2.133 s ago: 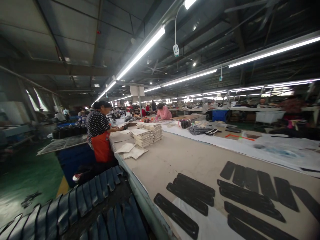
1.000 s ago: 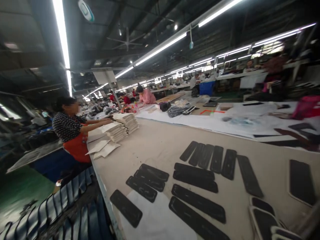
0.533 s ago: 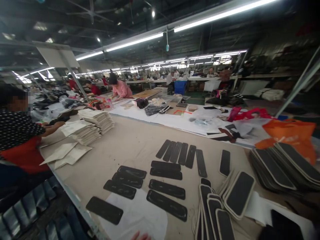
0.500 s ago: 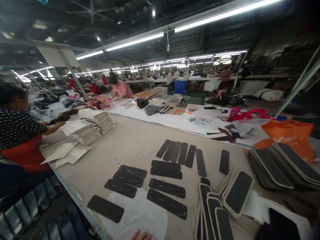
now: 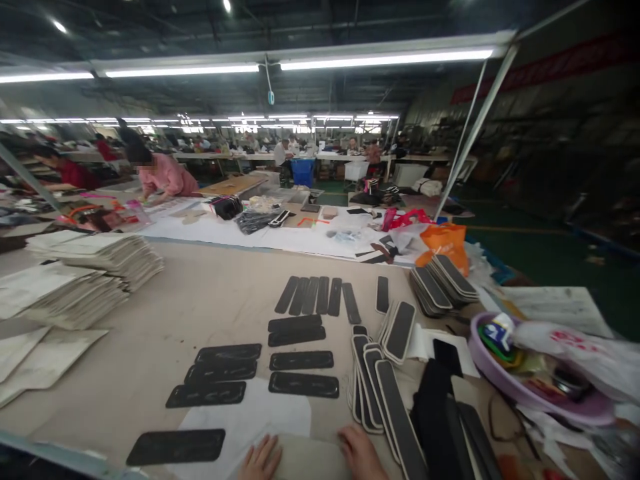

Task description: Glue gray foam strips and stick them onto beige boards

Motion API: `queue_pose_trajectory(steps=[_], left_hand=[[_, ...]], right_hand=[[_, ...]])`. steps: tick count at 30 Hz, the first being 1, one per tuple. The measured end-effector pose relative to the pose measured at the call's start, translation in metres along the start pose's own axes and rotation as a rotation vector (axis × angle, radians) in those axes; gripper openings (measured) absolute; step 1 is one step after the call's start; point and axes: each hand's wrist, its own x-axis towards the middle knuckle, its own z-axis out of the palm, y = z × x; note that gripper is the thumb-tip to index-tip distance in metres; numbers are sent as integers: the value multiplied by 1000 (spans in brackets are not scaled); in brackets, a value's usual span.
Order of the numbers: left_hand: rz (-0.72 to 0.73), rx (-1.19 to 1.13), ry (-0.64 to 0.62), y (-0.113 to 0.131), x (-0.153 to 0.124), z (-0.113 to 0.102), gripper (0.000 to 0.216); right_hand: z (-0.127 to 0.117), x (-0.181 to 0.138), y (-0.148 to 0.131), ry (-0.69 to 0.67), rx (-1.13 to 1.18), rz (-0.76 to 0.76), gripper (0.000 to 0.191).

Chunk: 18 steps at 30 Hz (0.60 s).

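Observation:
At the near edge of the table lies a flat grey-beige panel (image 5: pixel 311 457), its lower part cut off by the frame. My left hand (image 5: pixel 261 459) rests at its left edge with fingers stretched out flat over white paper (image 5: pixel 293 410). My right hand (image 5: pixel 363 455) has its fingers curled at the panel's right edge; the thumb is hard to make out. Several dark, glossy oblong pieces (image 5: pixel 303 385) lie in groups beyond my hands, one of them (image 5: pixel 175 447) alone at the near left. Right of my right hand, dark strips with pale borders (image 5: pixel 400 413) are stacked overlapping.
Stacked pale sheets (image 5: pixel 100 260) stand at the left. At the right are more bordered strips (image 5: pixel 433 287), black cloth (image 5: pixel 431 393) and a purple basin (image 5: pixel 545 403) with bagged items. An orange bag (image 5: pixel 445 243) sits at the far edge. A person in pink (image 5: pixel 170 177) works beyond.
The view has swung right, bringing the purple basin into sight. My right hand and the grey-beige panel have come into view, and my left hand shows more fully beside the panel.

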Motion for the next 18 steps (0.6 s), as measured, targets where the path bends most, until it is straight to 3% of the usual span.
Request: queue_pose_trajectory(steps=[4,8,13,18], left_hand=[[-11,-78,104,-7,-10,-14,52],[24,-178,167,-8,-10,-27,47],[126,-332,54,-3,2,-39,45],[134,-345,-74,-8,16,-26,27]], right_hand=[[-12,18,-22,-18,-5,-42,32],[-45,52,-31,-33,-43,-57,26],[-95,121,-13,52,-190,61,21],[-124,196,11,82,-363,191,18]])
